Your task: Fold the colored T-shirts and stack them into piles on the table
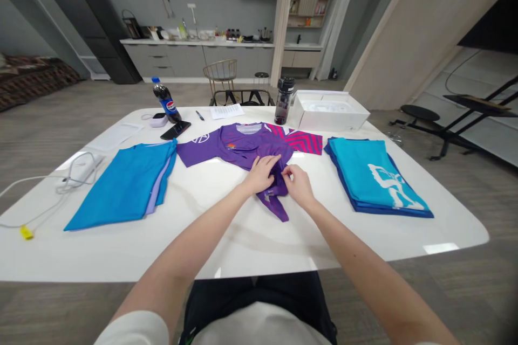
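Note:
A purple shirt (238, 145) with a pink striped sleeve lies on the white table, its neckline away from me and its lower part bunched up toward me. My left hand (261, 173) rests on the bunched cloth with its fingers spread. Just to the right, my right hand (297, 182) pinches an edge of the purple shirt between thumb and fingers. Folded blue shirts (121, 186) lie at the left. At the right is a folded stack of blue shirts (362, 172), the top one with a white print.
At the back of the table (170, 259) stand a cola bottle (168, 102), a dark drinking bottle (284, 101) and a white box (329, 113). A phone (176, 130), a pen and papers lie near the cola. A charger with cables (83, 168) sits at the left edge.

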A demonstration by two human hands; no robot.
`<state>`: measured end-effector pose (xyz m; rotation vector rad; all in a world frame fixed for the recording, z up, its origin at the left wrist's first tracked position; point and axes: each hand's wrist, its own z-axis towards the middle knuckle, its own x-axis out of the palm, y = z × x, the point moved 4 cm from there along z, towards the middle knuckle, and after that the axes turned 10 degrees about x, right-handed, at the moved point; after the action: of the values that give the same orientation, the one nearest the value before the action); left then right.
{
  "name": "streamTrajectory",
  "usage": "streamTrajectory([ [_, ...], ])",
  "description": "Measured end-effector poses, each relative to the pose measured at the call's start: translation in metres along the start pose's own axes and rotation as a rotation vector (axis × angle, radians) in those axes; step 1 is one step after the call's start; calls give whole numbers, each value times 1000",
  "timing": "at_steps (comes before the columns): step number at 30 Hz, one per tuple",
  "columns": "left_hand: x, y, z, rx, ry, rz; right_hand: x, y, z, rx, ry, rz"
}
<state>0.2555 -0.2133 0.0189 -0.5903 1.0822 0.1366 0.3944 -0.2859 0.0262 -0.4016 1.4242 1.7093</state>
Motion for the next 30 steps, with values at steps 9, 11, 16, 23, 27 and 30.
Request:
streamTrajectory([
  [9, -66, -33, -99, 124, 4, -97, -14, 73, -71, -228, 165, 254],
  [11, -66, -32, -132, 110, 74, -63, -5, 60, -84, -236, 248, 161],
  [16, -69, -30, -194, 17, 200, 82, 11, 31, -106, -227, 372, -122],
  [23, -114, -34, -256, -216, 353, 299, -2, 21, -121, -210, 409, -330],
  [27, -104, -43, -255, -251, 347, 278, -1, 37, -121, -238, 342, -301],
  [30, -78, -51, -234, -179, 272, 281, 13, 55, -117, -331, 348, -274],
])
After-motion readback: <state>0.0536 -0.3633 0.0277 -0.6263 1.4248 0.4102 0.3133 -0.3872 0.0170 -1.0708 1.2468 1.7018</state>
